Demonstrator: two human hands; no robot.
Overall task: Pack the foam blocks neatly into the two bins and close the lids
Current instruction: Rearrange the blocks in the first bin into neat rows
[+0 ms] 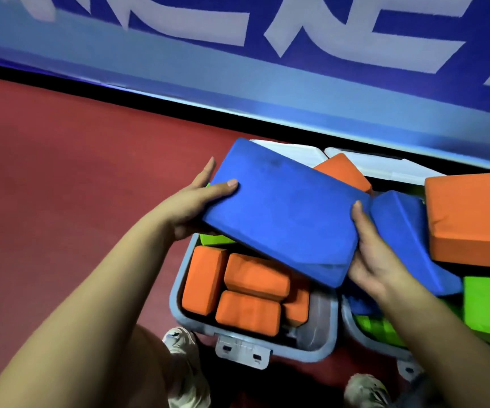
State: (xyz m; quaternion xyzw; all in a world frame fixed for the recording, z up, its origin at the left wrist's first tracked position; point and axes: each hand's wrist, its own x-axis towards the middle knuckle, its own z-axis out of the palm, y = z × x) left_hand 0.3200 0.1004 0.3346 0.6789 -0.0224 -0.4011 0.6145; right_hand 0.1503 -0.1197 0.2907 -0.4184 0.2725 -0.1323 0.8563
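A large blue foam block hangs tilted over the left bin. My left hand grips its left end and my right hand grips its near right corner. Inside the left bin lie several orange blocks and a green block at the back. The right bin holds a second blue block, green blocks and a big orange block piled above its rim. Another orange block pokes up behind the held one. Both white lids stand open at the back.
The bins sit on a red floor beside a blue wall banner. My shoes are just in front of the bins. A grey latch hangs from the left bin's front edge.
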